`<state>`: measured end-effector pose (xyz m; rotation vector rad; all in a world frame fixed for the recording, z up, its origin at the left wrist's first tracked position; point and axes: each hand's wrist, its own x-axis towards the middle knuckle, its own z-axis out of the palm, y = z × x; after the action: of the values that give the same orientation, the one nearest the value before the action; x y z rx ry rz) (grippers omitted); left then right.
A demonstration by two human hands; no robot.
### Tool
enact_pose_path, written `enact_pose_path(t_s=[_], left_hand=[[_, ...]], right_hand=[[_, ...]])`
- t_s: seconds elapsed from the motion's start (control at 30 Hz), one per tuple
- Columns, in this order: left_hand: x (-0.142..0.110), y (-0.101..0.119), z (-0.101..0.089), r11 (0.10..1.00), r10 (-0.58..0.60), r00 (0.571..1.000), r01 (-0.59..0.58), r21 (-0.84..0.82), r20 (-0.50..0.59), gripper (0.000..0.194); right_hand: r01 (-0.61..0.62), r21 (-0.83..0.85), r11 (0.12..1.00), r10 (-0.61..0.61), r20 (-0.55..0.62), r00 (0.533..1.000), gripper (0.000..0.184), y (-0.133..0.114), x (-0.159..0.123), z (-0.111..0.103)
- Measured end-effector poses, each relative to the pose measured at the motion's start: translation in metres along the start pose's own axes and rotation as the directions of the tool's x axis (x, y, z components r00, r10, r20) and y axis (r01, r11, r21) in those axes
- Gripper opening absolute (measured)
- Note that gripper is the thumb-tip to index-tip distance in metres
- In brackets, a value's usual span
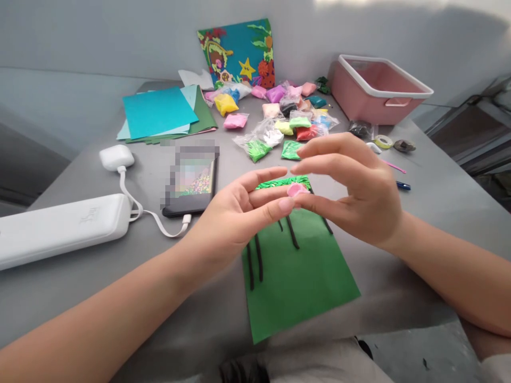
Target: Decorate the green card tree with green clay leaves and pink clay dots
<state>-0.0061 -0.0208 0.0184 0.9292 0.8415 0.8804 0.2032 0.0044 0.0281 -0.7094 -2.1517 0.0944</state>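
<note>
A small flattened piece of pink clay sits at the fingertips of both hands, above the green sheet. My left hand supports it on its fingers, with the thumb close in front. The thumb of my right hand presses the clay's near edge, while its index and middle fingers arch above. Under the hands lies the green sheet, bearing black strips and a band of bright green clay bits along its far edge. Part of that band is hidden by my fingers.
Several clay packets lie behind the hands. A decorated sea picture leans on the wall beside a pink basket. Coloured sheets, a phone and a white power bank with its cable are at left; a pen is at right.
</note>
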Motion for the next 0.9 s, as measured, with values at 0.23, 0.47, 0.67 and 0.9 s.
enact_pose_path(t_s=[0.23,0.47,0.67,0.9], left_hand=[[0.0,0.002,0.0,0.997,0.034,0.999,-0.031,0.071,-0.037,0.103],[0.0,-0.008,0.007,0.994,-0.018,0.997,0.026,0.109,-0.073,0.046],[-0.004,-0.004,0.008,0.991,0.063,0.988,-0.045,0.128,-0.139,0.047],[-0.005,-0.004,0.011,0.992,0.086,0.988,-0.097,-0.085,-0.131,0.061]], right_hand=[[0.144,-0.156,0.977,-0.116,0.175,0.978,0.014,0.002,-0.01,0.008],[0.249,-0.136,0.959,-0.222,0.187,0.957,0.019,0.0,-0.013,0.014],[0.086,-0.092,0.992,-0.086,0.002,0.996,0.015,0.001,-0.006,0.005],[-0.198,0.167,0.966,0.238,-0.278,0.931,0.023,0.022,0.001,0.0]])
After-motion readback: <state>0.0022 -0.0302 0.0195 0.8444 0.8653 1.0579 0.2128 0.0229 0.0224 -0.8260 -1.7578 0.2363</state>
